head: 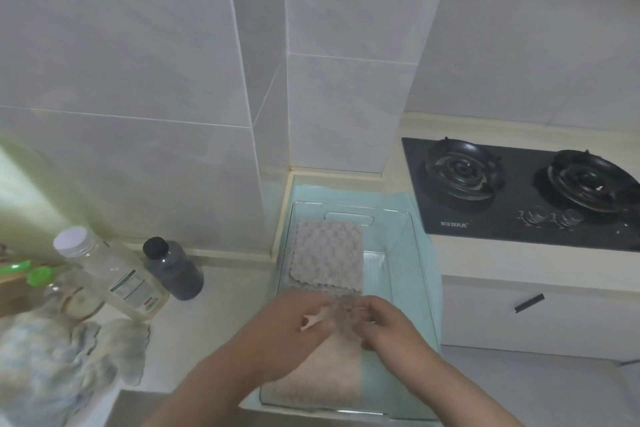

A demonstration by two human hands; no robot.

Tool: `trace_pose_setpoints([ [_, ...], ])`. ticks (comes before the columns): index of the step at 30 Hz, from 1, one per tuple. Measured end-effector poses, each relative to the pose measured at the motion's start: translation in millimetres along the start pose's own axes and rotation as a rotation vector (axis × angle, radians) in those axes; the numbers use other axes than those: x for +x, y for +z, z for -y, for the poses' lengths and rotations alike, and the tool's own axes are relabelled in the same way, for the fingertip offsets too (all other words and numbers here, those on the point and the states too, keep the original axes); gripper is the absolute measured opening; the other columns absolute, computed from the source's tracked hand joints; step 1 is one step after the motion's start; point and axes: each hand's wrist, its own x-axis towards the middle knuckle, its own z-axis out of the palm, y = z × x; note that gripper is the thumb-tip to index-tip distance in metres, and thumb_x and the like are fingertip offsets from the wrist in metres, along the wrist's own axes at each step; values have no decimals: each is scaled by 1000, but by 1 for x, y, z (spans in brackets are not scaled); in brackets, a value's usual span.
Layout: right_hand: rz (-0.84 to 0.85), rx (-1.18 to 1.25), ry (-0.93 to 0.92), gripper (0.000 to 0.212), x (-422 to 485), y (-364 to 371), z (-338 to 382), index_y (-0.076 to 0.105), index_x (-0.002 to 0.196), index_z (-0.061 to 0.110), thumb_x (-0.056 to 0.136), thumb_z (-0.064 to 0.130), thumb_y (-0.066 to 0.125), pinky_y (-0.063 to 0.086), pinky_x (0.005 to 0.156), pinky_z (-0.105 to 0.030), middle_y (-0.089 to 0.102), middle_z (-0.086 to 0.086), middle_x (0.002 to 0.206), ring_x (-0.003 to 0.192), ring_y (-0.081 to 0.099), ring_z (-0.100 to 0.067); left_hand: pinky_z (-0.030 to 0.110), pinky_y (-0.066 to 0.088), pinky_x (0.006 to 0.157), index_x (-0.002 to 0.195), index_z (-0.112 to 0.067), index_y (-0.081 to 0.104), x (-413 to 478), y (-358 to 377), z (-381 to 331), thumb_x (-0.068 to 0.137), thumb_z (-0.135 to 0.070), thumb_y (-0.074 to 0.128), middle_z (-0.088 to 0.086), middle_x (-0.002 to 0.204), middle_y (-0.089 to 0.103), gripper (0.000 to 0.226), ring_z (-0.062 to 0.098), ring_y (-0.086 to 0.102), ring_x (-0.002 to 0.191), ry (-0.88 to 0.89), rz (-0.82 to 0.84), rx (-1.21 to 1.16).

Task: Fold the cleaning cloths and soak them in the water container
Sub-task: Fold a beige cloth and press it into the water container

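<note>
- Lower centre of the frame: from my remote seat I watch the left hand (294, 322) and the right hand (388, 326) meet over the near half of the clear water container (391, 274), which stands on a teal mat (346, 194).
- Both hands have their fingers curled in, and they appear to pinch the far edge of the second cloth (325, 378) where their fingertips come together. Motion blur keeps me from reading each finger.
- The second cloth, a pale pinkish one, lies inside the container under the hands and reaches down to its near wall.
- Just above the hands, a first folded cloth (327, 253) lies flat in the far half of the container. I cannot tell whether the two cloths touch.
- I judge the step in hand to be laying the second folded cloth in to soak. A faint sheen hints at water, but I cannot tell its depth.
- Next, I think, comes letting go, pressing the cloth flat beside the first, then reaching for the heap of loose cloths (52, 364) at lower left.
- Also in view: a clear bottle (114, 277) and a dark bottle (173, 270) at left, and a gas hob (519, 191) at right.
</note>
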Motion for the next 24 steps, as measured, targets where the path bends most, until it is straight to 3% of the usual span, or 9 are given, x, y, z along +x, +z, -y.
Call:
trace_pose_setpoints([
  [3, -52, 6, -71, 22, -10, 2, 25, 65, 96, 30, 85, 11, 60, 51, 87, -30, 70, 5, 96, 93, 65, -8, 26, 47, 99, 111, -34, 64, -14, -30, 4, 90, -32, 59, -19, 112, 65, 21, -3, 59, 104, -23, -224, -192],
  [6, -118, -73, -197, 27, -15, 5, 53, 59, 106, 32, 86, 14, 64, 48, 85, -16, 65, 12, 104, 97, 61, 0, 12, 47, 85, 106, -30, 64, -24, -53, 8, 90, -26, 59, -14, 106, 67, 17, -3, 62, 97, 26, -398, -219],
  [11, -120, -107, -404, 30, -22, 4, 101, 58, 114, 28, 87, 15, 62, 45, 77, -8, 63, 12, 107, 94, 59, 4, 14, 47, 82, 105, -28, 64, -52, -72, -5, 89, -19, 62, -14, 102, 65, 18, -3, 61, 92, -14, -621, -265],
  [15, 64, -133, -537, 29, -33, 10, 126, 56, 115, 32, 88, 21, 61, 42, 80, -10, 61, 16, 110, 102, 57, 3, 27, 51, 82, 94, -39, 64, -86, -65, -21, 77, -39, 59, -11, 89, 68, 17, 6, 65, 84, -70, -775, -277],
  [18, 227, -109, -617, 29, -44, 10, 136, 56, 115, 33, 88, 26, 61, 42, 82, -12, 60, 17, 111, 103, 56, 3, 18, 48, 77, 97, -32, 68, -112, -48, -40, 75, -38, 58, -12, 88, 70, 24, 1, 65, 85, -107, -943, -287],
  [20, 310, -80, -656, 28, -54, 6, 139, 57, 115, 32, 88, 26, 62, 45, 88, -19, 61, 14, 111, 103, 57, 1, 9, 46, 69, 93, -33, 68, -130, -32, -56, 82, -28, 63, -16, 89, 69, 13, -6, 63, 80, -125, -1051, -287],
  [22, 390, -87, -711, 29, -66, -1, 140, 58, 114, 31, 87, 26, 63, 44, 92, -22, 61, 15, 111, 104, 57, 0, 8, 45, 70, 92, -36, 66, -148, -16, -74, 88, -19, 64, -19, 91, 69, 18, -8, 62, 83, -152, -1164, -267],
  [24, 467, -108, -769, 29, -79, -7, 140, 57, 114, 31, 87, 26, 64, 43, 89, -19, 61, 16, 110, 105, 56, 0, 8, 46, 73, 94, -41, 65, -167, 2, -90, 87, -23, 64, -21, 94, 70, 19, -9, 62, 87, -174, -1275, -265],
])
